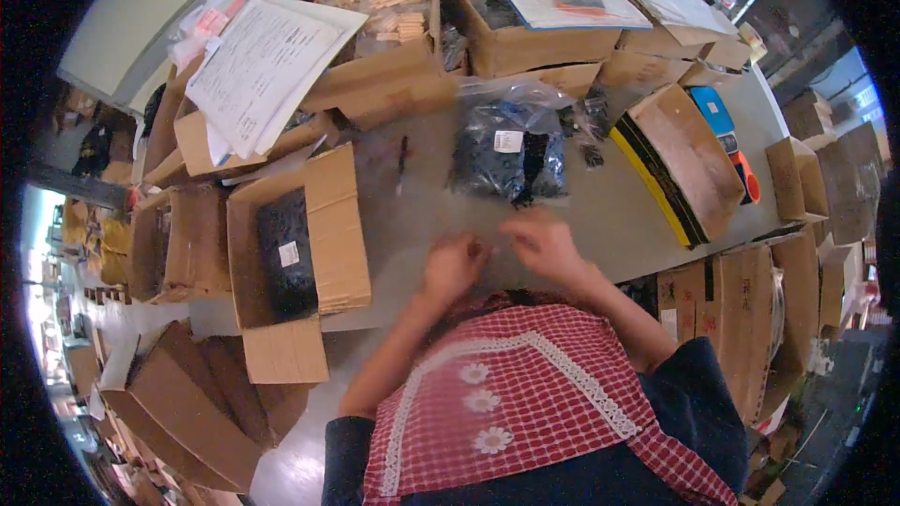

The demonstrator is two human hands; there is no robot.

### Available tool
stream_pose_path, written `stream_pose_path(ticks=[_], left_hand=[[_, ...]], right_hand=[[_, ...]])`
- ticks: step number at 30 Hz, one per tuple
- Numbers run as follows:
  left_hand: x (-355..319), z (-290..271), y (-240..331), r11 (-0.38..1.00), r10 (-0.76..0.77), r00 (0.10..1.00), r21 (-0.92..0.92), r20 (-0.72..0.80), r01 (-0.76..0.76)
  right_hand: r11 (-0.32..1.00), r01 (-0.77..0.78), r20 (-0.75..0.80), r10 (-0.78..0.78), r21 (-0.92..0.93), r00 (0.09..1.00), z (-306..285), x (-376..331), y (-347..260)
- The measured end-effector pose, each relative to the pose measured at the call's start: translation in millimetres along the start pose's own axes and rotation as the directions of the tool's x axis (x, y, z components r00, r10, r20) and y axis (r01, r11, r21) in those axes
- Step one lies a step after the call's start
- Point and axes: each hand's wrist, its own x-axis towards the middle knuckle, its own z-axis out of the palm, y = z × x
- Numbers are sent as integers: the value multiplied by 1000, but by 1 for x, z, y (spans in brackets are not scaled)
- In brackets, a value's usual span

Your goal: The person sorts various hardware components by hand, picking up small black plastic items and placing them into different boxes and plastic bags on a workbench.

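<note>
Just in front of my body, over the near edge of the grey table (412,234), my two hands are close together but apart. My left hand (455,267) is closed, its fingers curled toward the right one. My right hand (544,242) is slightly blurred, its thumb and fingers drawn together. Whatever small thing may be between the fingers is too small to make out. Beyond them lies a clear plastic bag (483,155) of dark pieces with a white label. Some black pieces (532,164) rest on top of it. A thin dark pen-like tool (403,165) lies to its left.
On the left stands an open carton (337,234) holding a labelled dark bag (286,244). A shallow yellow-and-black-edged box (684,164) sits at right, beside a blue device (714,112) and an orange tape roll (747,178). Filled cartons (525,52) with clipboards line the back.
</note>
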Motion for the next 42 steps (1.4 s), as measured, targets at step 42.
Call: stream_pose_path(ticks=[42], left_hand=[[25,55,20,934,-60,998,-353,-6,54]], right_hand=[[907,-403,-221,421,124,880,-18,-1,73]])
